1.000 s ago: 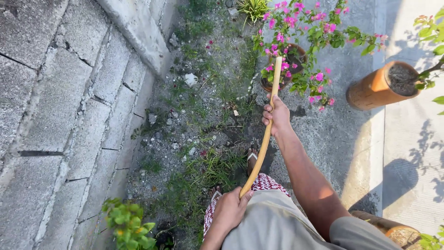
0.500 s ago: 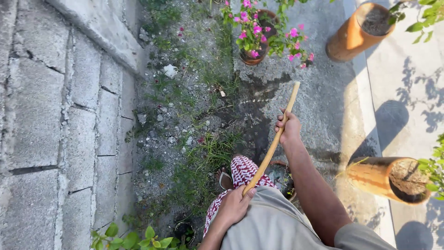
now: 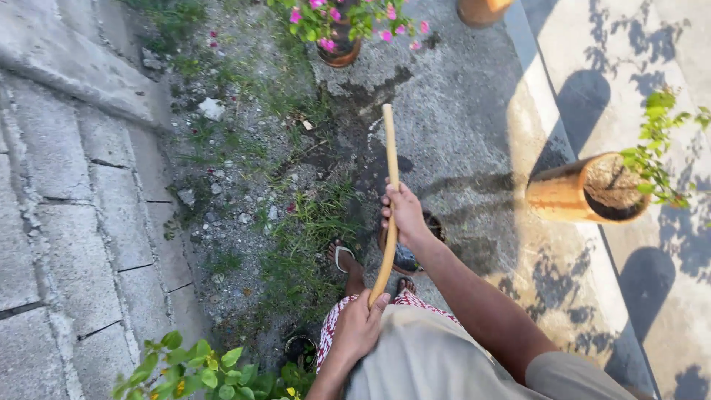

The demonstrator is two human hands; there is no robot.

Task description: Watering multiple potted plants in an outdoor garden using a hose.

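You held a yellow hose [image 3: 389,185] in both hands. Your right hand [image 3: 404,215] was closed around its middle, fingers wrapped; your left hand [image 3: 358,324] gripped its near end by your waist. The hose ran from you toward the far side, its open tip over wet concrete ground [image 3: 459,111]. An orange pot [image 3: 570,194] lay tilted to the right. A pot of pink flowers [image 3: 337,30] stood far, beyond the tip. A block wall [image 3: 67,222] ran along the left.
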